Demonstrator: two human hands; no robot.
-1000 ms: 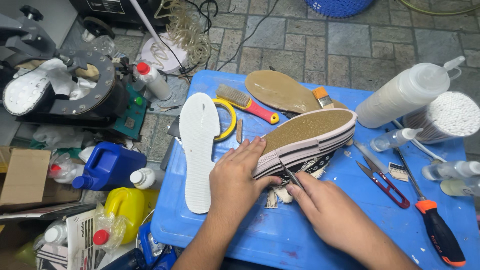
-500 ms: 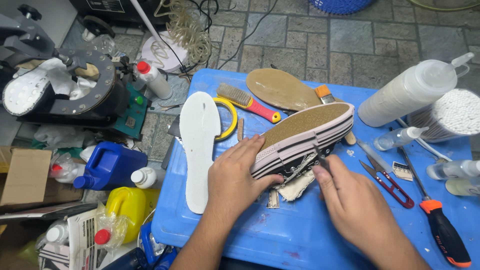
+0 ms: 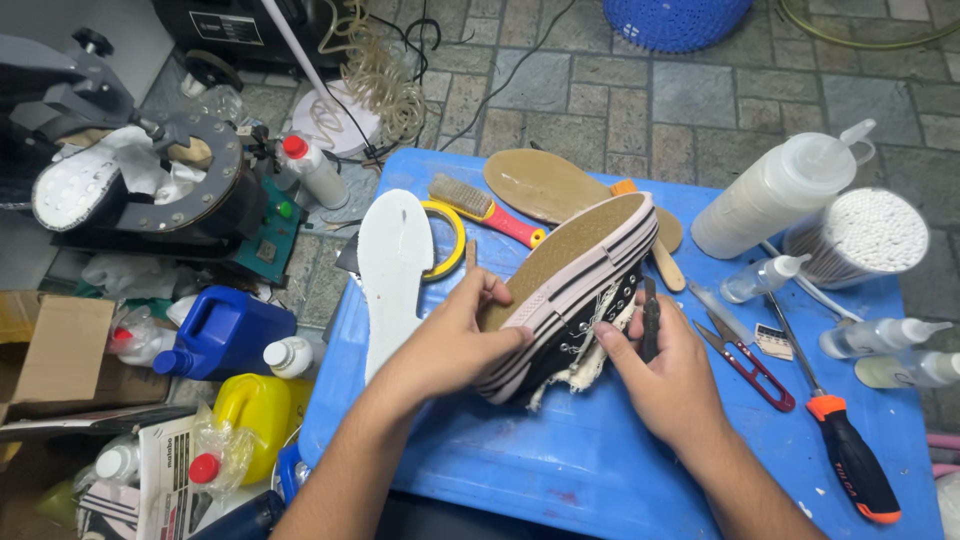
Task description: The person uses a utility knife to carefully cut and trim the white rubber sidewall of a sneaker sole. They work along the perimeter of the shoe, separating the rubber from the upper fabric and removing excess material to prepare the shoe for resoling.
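Observation:
A black canvas sneaker (image 3: 575, 290) with a white striped sidewall and a tan sole lies sole-up and tilted on the blue table (image 3: 620, 460). My left hand (image 3: 455, 335) grips its toe end, thumb on the sole. My right hand (image 3: 660, 370) holds a thin dark tool (image 3: 650, 318) upright against the shoe's frayed canvas side, near the eyelets. A white insole (image 3: 395, 270) lies to the left of my left hand. A tan insole (image 3: 545, 185) rests behind the shoe.
A red-handled brush (image 3: 485, 208) and a yellow ring (image 3: 447, 240) lie behind the shoe. At the right are red snips (image 3: 745, 360), an orange-handled screwdriver (image 3: 840, 455), squeeze bottles (image 3: 780, 190) and a tub of cotton swabs (image 3: 860, 235). Jugs (image 3: 225, 335) and a machine (image 3: 140, 185) crowd the floor at left.
The shoe has been tipped up further onto its side, toe toward me. My right hand moved up from the table to the shoe's canvas side with the dark tool.

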